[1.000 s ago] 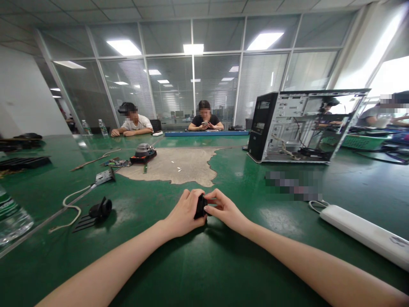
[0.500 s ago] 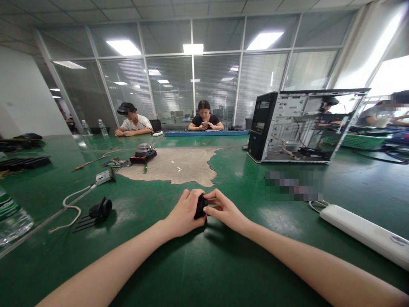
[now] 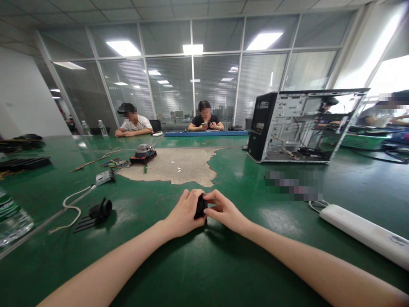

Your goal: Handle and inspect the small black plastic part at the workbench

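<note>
A small black part is held between my two hands, just above the green tabletop. My left hand wraps round its left side, fingers over the top and thumb below. On its right edge, my right hand pinches with thumb and fingertips. Much of the part is covered by fingers, so its exact kind cannot be made out. To the left on the table lies a black plastic bracket with a round end and long prongs.
An open computer case stands at the right, behind a white power strip. At the left are a water bottle, a metal piece with a cable and a black-and-orange device. Two people sit across the table.
My right fingertips have shifted very slightly at the black part's edge. My left hand stays in place. The person across the table has moved a hand beside the phone.
</note>
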`<action>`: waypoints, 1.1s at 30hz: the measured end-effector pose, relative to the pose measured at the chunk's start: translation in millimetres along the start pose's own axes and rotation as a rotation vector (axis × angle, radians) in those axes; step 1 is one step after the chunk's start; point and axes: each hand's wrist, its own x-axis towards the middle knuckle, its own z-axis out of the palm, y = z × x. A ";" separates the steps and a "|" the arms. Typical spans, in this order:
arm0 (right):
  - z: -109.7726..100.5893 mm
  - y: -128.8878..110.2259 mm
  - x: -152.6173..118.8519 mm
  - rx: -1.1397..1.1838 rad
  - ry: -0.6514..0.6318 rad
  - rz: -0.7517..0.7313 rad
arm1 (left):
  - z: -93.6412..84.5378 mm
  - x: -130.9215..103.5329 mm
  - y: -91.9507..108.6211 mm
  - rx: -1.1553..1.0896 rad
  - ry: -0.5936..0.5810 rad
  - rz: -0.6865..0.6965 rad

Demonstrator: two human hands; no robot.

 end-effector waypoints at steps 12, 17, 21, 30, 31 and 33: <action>-0.8 -1.7 0.9 -0.020 0.011 0.078 | 1.4 0.0 -1.4 0.011 -0.009 -0.029; 0.2 0.6 0.7 0.046 0.007 0.010 | 0.4 -0.2 -0.8 0.003 -0.011 -0.017; 0.8 -1.2 0.8 0.019 0.024 0.032 | 0.9 0.0 -0.8 0.012 -0.005 -0.013; -0.9 -2.9 1.3 -0.024 -0.003 0.067 | 0.7 -0.1 -0.8 0.013 -0.019 -0.027; -0.8 -2.4 1.4 -0.013 -0.005 0.058 | 0.3 0.0 -0.7 0.012 -0.022 -0.023; -0.4 -1.4 1.4 -0.002 0.008 0.026 | 0.0 0.0 -0.6 0.015 -0.022 -0.013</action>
